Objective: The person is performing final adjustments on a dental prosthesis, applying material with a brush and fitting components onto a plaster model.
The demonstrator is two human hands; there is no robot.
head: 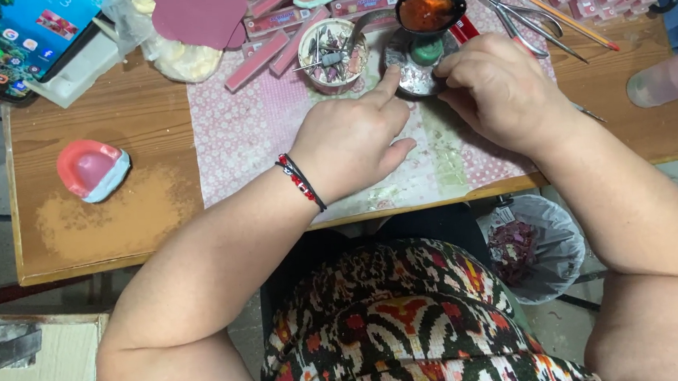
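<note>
So on the wooden table (110,222) there's a patterned pink mat (247,133), and at its far edge sits a little round tin (333,53) stuffed with pinkish scraps plus a small metal tool lying across it. Right beside the tin is a shiny metal dish (414,70), and behind that a dark spoon-like ladle (430,11) with glossy orange-red melted stuff in its bowl. Down under the table edge, a bin (535,248) lined with a grey bag holds a heap of dark red scraps.

Left hand (351,138) has its index finger stretched out, tip touching the near rim of the metal dish, other fingers loosely curled, holding nothing. Right hand (499,92) is curled closed right at the dish's right edge; can't tell what it's pinching, fingers hide it. A pink denture mould (92,169) sits well off to the left.
</note>
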